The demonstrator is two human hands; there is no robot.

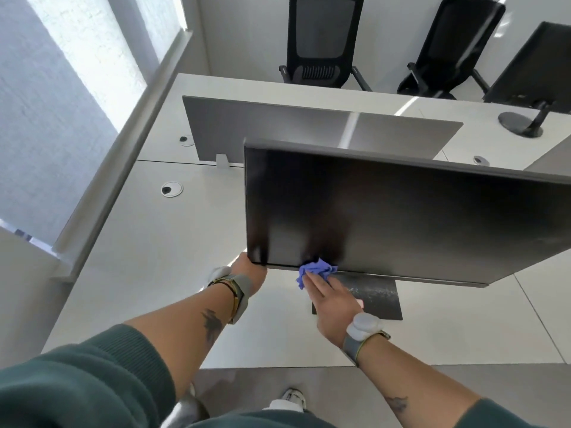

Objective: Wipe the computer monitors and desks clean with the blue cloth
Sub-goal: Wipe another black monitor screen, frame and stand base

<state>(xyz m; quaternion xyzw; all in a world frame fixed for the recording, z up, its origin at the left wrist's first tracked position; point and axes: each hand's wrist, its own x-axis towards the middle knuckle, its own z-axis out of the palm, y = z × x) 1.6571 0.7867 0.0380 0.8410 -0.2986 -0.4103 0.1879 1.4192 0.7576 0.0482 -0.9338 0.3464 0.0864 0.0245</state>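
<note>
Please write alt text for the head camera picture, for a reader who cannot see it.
A person's right hand presses a crumpled blue cloth against the lower edge of a dark monitor, while the left hand holds its lower left corner. The monitor stands on a white desk, with two black office chairs beyond.

You get bright daylight from the blinded window (77, 72) on your left, a white glare streak across the counter (386, 98), a dull sheen on the monitor (401, 211), and wide-angle bending toward the edges.
</note>
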